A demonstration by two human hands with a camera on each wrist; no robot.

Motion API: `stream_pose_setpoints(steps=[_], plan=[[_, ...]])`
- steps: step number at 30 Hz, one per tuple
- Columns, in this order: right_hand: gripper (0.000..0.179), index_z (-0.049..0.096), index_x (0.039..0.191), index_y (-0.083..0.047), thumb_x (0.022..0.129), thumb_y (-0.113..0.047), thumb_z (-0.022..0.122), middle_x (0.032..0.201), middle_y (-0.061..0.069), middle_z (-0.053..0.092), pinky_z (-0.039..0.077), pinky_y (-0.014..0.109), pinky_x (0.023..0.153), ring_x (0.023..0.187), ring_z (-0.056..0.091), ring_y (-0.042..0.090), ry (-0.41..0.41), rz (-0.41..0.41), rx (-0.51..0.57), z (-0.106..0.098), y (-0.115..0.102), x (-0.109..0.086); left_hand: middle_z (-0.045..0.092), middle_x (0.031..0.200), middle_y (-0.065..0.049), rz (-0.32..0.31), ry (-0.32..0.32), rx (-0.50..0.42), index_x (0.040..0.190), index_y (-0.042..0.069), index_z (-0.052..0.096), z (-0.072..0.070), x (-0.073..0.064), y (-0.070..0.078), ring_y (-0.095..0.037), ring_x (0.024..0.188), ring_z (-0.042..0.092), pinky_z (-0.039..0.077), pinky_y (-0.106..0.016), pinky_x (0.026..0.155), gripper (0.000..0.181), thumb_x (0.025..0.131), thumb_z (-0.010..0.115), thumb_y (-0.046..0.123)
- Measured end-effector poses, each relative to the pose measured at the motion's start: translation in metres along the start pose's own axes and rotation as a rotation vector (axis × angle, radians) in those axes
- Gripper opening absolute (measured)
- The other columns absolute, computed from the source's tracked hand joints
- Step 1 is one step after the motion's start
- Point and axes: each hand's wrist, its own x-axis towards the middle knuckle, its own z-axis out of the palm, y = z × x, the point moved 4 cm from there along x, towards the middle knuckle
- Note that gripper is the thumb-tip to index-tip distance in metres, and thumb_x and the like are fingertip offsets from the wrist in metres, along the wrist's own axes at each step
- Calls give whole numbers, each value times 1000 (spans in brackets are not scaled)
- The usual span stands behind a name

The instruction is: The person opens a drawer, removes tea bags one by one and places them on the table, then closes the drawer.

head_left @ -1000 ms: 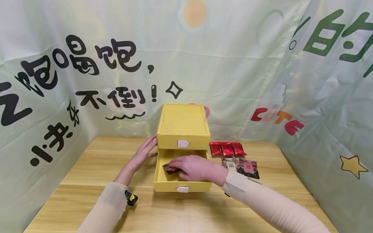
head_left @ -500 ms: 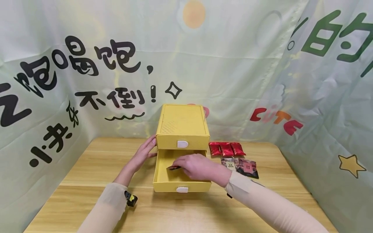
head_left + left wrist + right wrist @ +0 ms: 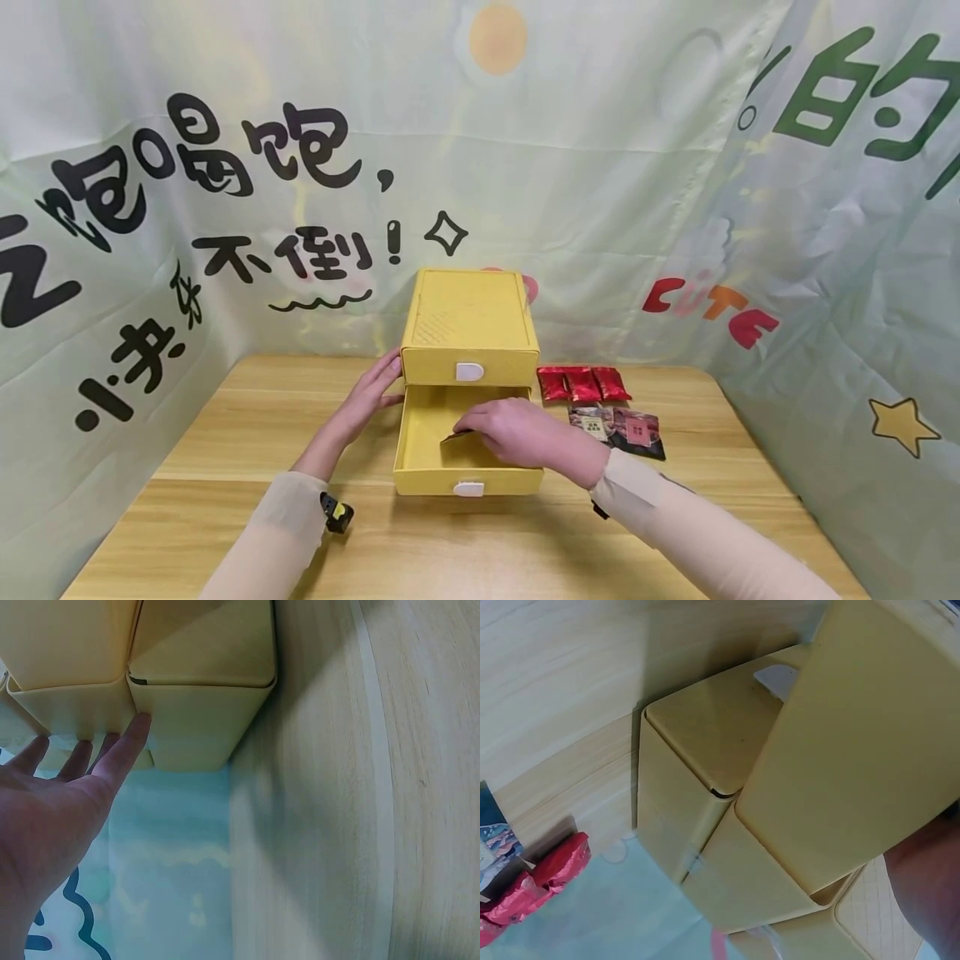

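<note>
In the head view a yellow drawer cabinet (image 3: 472, 308) has a drawer (image 3: 468, 482) pulled out below its top one. My right hand (image 3: 510, 429) reaches into this drawer and pinches a flat packet (image 3: 454, 437); only a thin edge of it shows, the rest hidden by the fingers. The right wrist view catches part of that hand (image 3: 930, 874) behind the drawer's wall. My left hand (image 3: 367, 392) lies along the cabinet's left side. In the left wrist view its fingers (image 3: 127, 750) are extended, the tips at the cabinet's side wall.
Several red foil packets (image 3: 583, 385) lie in a row right of the cabinet. In front of them are dark printed packets (image 3: 637, 432), partly behind the right forearm. A lower drawer (image 3: 712, 727) sits closed beneath. Printed cloth (image 3: 600, 208) surrounds the wooden table (image 3: 262, 417).
My right hand has drawn slightly right inside the drawer, taking the packet along. The packet has turned from showing its printed face to a thin edge. My left hand stays put.
</note>
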Motion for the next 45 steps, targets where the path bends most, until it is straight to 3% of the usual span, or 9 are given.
stream_pose_setpoints(steps=[10,21,29,37,45], plan=[[35,75,121,-12,94,6,61,119,0,76,62,34,88,108,73,16,99,-2,-5,-7,1,-12,21,170,-20,8,1,8,166,4,19,0,0,0,-43,153,26,41,-64,114,63,114,35,36],[41,70,133,-12,96,3,62,129,2,72,61,40,93,115,71,21,136,92,31,-16,2,-27,21,170,-21,20,10,10,165,3,20,-1,1,2,-43,153,26,41,-65,114,62,114,34,34],[51,69,135,-8,88,10,62,130,6,72,63,40,83,116,70,24,299,63,-24,-20,1,-40,21,170,-21,15,4,12,166,3,19,0,1,0,-44,153,27,41,-64,113,62,114,34,34],[61,67,136,-4,79,19,62,132,9,71,60,44,95,120,68,26,444,9,-75,-23,-1,-51,20,170,-21,12,2,5,165,3,19,2,0,0,-43,153,26,41,-65,113,62,114,34,34],[67,64,138,0,76,24,59,138,11,67,59,43,97,125,65,29,524,25,-76,-25,0,-65,23,169,-22,11,7,-2,165,2,20,1,1,0,-42,153,27,42,-65,113,61,115,33,33]])
